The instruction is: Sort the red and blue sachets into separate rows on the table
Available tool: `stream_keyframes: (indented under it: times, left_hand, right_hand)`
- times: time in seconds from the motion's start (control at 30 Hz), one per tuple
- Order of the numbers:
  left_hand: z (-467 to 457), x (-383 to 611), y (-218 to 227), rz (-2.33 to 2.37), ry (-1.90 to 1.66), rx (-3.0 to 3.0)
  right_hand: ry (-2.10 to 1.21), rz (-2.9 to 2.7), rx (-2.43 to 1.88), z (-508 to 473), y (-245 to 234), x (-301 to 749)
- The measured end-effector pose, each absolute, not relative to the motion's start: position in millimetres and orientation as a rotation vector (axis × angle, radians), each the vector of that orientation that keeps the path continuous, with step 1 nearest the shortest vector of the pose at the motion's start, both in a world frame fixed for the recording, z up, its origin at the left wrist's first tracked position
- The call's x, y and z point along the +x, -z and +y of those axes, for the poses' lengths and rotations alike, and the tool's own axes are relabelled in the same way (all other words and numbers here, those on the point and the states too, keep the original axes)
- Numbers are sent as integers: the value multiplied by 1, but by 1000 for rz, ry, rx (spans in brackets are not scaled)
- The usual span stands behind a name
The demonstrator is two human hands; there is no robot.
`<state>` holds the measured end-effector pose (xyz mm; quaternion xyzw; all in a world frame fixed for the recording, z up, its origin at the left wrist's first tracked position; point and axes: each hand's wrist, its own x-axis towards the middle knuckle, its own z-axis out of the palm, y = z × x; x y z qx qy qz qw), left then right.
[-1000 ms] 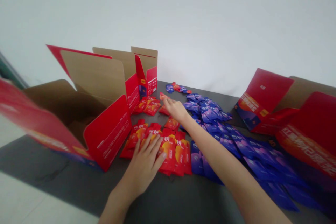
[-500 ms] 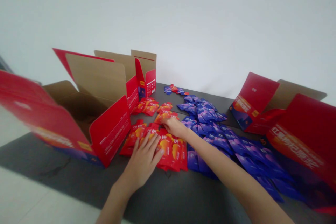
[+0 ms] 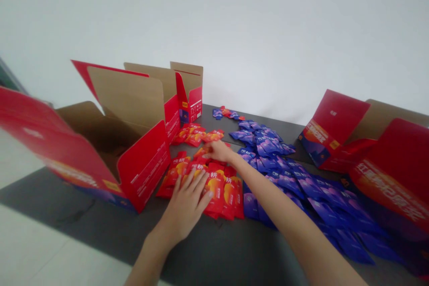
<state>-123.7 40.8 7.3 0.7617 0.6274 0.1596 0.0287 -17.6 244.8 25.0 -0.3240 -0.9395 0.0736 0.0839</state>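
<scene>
1. Red sachets (image 3: pixel 216 190) lie in an overlapping heap on a dark table (image 3: pixel 100 223), their long sides running roughly away from the person. A looser strip of red sachets (image 3: pixel 197 137) lies farther off, toward the wall.
2. The left hand (image 3: pixel 182 208) sits palm down on the near part of the heap, fingers spread apart, flat on the sachets and clamping nothing.
3. The right hand (image 3: pixel 219 151) reaches in from the lower right, fingers close together and pointing left over the far edge of the heap. Its fingertips (image 3: pixel 205 153) are at a sachet, but whether they pinch it cannot be told.
4. The right hand is nearer the far strip; the left is nearer the table's front edge.
5. Blue sachets (image 3: pixel 278 178) spread just right of the heap, meeting its edge below the right forearm, so room on that side is tight.
6. An open red carton (image 3: pixel 142 174) stands just left of the heap, with a smaller red box (image 3: pixel 189 105) behind it and another carton (image 3: pixel 335 129) off to the right.
7. Dark tabletop in front of the left hand gives the widest room for moving.
</scene>
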Motion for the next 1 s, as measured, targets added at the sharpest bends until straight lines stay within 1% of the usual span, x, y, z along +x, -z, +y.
stream_keyframes:
  times: [0.13, 0.27, 0.4, 0.5, 0.63, 0.8, 1.0]
  left_hand:
    - [42, -124, -5, 1949, -508, 2360]
    - [42, -125, -4, 1941, -505, 2364]
    - [42, -124, -8, 1932, -457, 2345]
    - [42, -123, -10, 1940, -424, 2352]
    - [41, -124, -8, 1936, -438, 2380]
    - [39, -123, -10, 1918, -376, 2360]
    - [40, -122, -15, 1939, -360, 2292]
  right_hand:
    - [-317, -2800, -860, 245, -17, -13]
    - [-372, -2679, -835, 251, -25, -14]
    - [-249, -2437, -1081, 273, -44, -20]
    - [-189, -2580, -1281, 291, -51, -30]
    - [-158, -2692, -1512, 304, -45, -50]
    - [-49, -2704, -1574, 304, -34, -64]
    - [159, -2796, -1436, 291, -38, -64]
